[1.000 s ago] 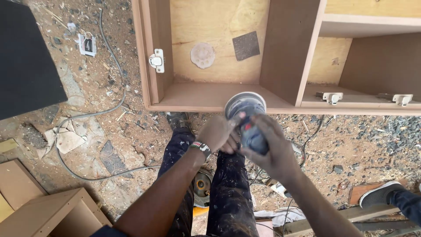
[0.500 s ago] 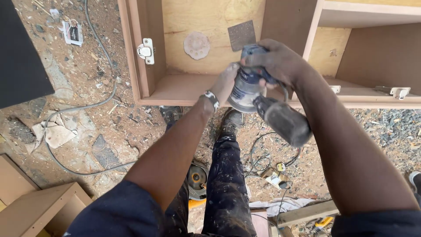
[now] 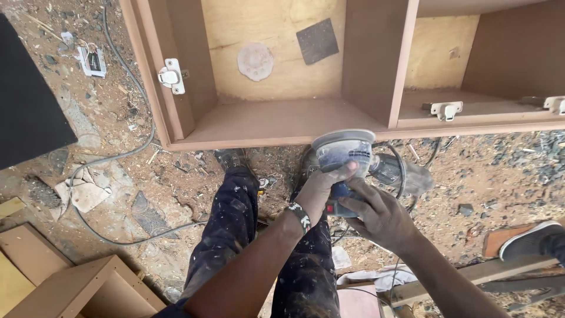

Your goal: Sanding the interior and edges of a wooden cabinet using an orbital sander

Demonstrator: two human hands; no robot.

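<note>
Outdoor dirt ground strewn with sawdust and gravel; brown cabinet carcass [image 3: 282, 121] lies open-face toward the camera. Orbital sander [image 3: 344, 154] held just below the cabinet's front edge, pad facing that edge. Left hand [image 3: 321, 187] wraps the sander's body from below, fingers curled closed on it; right hand [image 3: 379, 215] clasps its rear, fingers pressed around the housing. Judgement: pad should meet the edge flat, with light even pressure, so corners are not rounded. Inside the cabinet: round sanding disc [image 3: 255, 61] and dark square sandpaper sheet [image 3: 317, 40] on the back panel, white hinge [image 3: 172, 76] on the left wall. Sander's cord [image 3: 400, 171] loops beside the tool and could snag. Grey cable [image 3: 112, 159] runs left of the cabinet.
</note>
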